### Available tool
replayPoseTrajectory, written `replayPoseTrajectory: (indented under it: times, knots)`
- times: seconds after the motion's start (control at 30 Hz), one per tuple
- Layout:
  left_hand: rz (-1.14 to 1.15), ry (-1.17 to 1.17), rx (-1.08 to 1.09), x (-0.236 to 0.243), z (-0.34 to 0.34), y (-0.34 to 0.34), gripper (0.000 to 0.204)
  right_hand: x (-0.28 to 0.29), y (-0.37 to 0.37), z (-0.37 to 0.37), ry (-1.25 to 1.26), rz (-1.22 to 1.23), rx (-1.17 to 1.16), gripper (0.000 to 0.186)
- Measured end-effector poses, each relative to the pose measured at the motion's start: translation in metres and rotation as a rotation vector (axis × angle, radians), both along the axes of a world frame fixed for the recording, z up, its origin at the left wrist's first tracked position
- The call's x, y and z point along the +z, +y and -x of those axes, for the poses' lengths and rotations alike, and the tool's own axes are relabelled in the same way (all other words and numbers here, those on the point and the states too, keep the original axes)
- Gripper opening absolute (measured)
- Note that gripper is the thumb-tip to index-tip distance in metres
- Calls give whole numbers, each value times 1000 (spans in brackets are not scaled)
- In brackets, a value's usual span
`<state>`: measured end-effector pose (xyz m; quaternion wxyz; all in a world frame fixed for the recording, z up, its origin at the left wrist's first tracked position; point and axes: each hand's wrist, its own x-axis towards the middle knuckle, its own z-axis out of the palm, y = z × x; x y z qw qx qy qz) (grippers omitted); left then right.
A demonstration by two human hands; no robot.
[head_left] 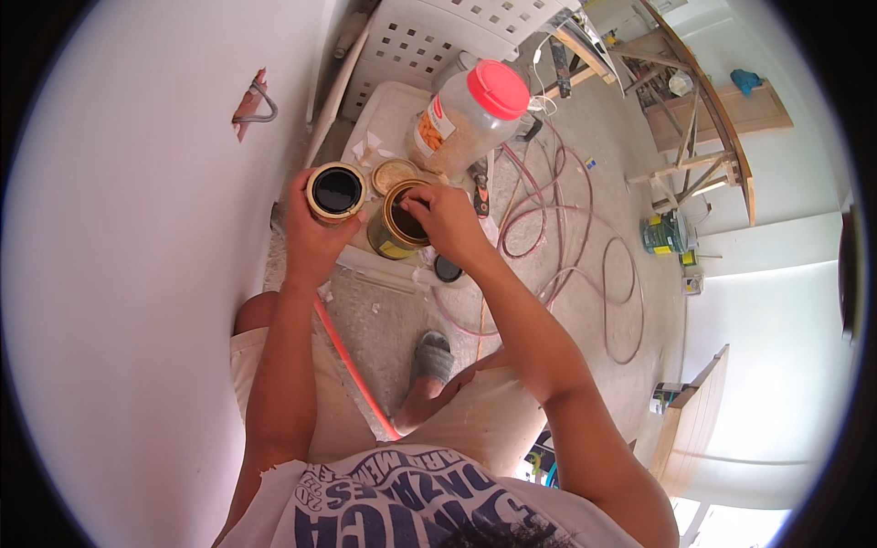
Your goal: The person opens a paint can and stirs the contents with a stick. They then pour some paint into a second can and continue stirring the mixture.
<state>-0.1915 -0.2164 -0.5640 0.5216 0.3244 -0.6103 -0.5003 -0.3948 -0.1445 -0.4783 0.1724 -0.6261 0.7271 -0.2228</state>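
Note:
My left hand (312, 224) is wrapped round a small can (336, 192) of dark, glossy liquid. Beside it, my right hand (443, 219) reaches over the rim of a larger tin (391, 239) with brown contents, fingertips bent together inside; what they hold, if anything, is hidden. Behind these, a round, pale lid (395, 175) lies on a plastic tray (370, 119), near a big clear jar (457, 128) with a red cap. A dark round lid or cup (448, 270) sits right of the tin, and a dark-handled tool (481, 187) lies behind my right hand.
A white wall (146, 274) rises close on my left. Looped hoses (607, 301) cross the concrete floor, and a red pipe (343, 347) lies by my legs. A wooden trestle (694, 146), paint containers (667, 233) and a wooden board (694, 402) stand along the right.

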Motion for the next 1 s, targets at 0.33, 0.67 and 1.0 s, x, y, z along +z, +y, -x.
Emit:
replayPoseTrajectory:
  times: [0.33, 0.67, 1.0]
  knots:
    - [22, -15, 28, -5, -1, -1, 80, 9, 4, 14, -86, -164, 3, 14]
    - [46, -42, 25, -1, -1, 1, 77, 5, 7, 28, 238, 4, 183, 17]
    - [-1, -30, 16, -4, 1, 1, 80, 4, 4, 25, 430, 51, 184, 11]
